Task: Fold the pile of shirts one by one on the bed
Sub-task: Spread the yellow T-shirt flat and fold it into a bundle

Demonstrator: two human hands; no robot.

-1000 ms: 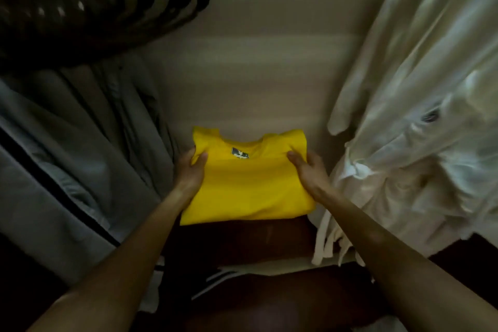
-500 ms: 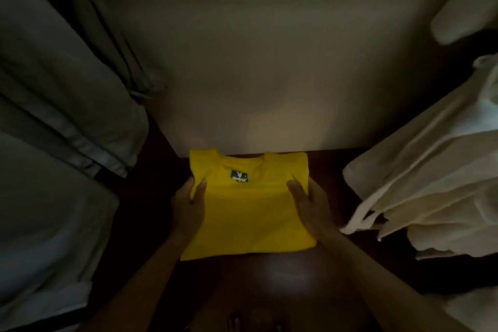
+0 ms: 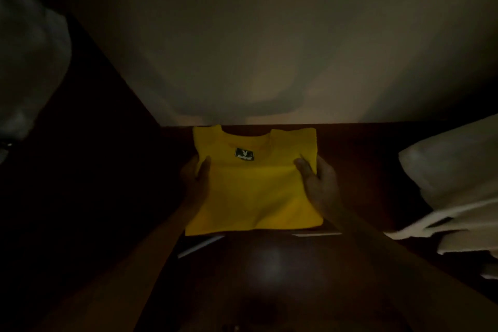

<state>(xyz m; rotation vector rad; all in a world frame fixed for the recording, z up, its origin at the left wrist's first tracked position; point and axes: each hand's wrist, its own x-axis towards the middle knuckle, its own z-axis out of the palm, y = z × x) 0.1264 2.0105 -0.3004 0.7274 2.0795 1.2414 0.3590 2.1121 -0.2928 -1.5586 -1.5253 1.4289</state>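
Grey cloth (image 3: 29, 56): a pale grey bundle hangs at the far left, in the dark.
Left hand (image 3: 194, 180): it holds the left side of the shirt. The thumb lies on top and the other fingers are hidden under the cloth, so the grip is closed on the shirt.
Yellow shirt (image 3: 253, 188): it is bright yellow and folded into a neat, nearly square block. The neck hole faces away from the person. The cloth looks smooth, with a soft dent low down.
Label (image 3: 244, 154): a small black tag with a white mark sits just under the neck hole.
Where the shirt is: in the middle, between the two hands, over a dark brown shelf (image 3: 358, 159), close to a pale back wall (image 3: 256, 35). You cannot tell if it rests on the shelf.
Right hand (image 3: 319, 186): it holds the right side of the shirt, thumb on top, grip closed on the cloth.
White cloth (image 3: 455, 186): a pile of pale cloth sits at the far right, apart from the shirt.
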